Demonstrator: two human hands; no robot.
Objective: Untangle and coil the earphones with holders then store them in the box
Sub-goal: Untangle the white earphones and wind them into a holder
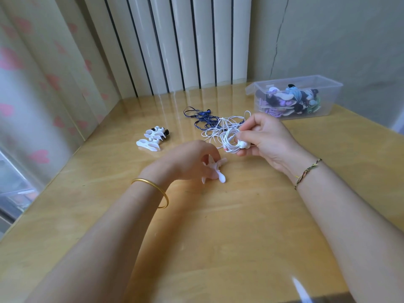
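With the right hand (265,136) pinching a coiled white earphone (231,142) above the worktop (218,226) and the left hand (192,160) curled around a white holder (219,174), the coiling step looked finished, next needing the coil clipped in for the box (306,84).

Clear rectangular plastic box (330,104) stands upright, open-topped, packed w/ wound earphone bundles (290,99) in purple, black, blue, green. Just left of box: white wired earphones (231,139), partly coiled in a small loop, pinched by right hand (266,138); slack wire still tangled. Further left of box, dark blue braided earphones (202,118) lie tangled, touching the white wire. Well left of box: pile of white plastic holders (153,138), some black bits. Front-left of box, one white winged holder (215,171) under left hand (192,162) fingers.
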